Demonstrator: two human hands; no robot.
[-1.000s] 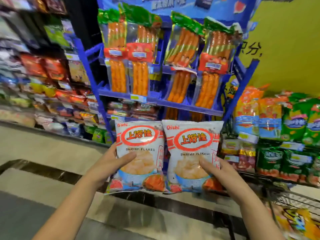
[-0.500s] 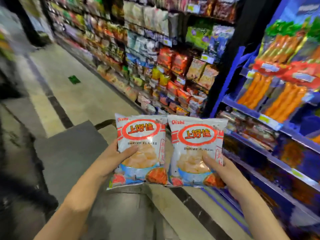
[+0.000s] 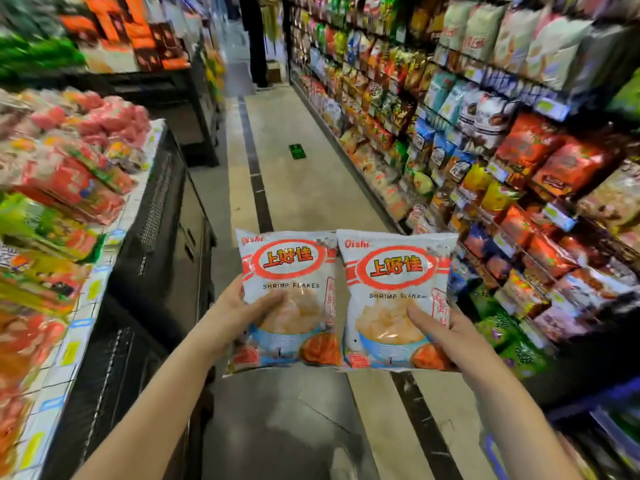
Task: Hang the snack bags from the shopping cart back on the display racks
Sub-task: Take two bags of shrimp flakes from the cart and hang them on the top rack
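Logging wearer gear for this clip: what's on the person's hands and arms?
Nothing visible. The left hand and right hand are ungloved, no rings showing; the left forearm and right forearm are bare to the frame's edge, with no sleeve, watch or bracelet.

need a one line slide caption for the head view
Head view: left hand grips one shrimp flakes bag, right hand a second bag, side by side beside stocked snack shelves.
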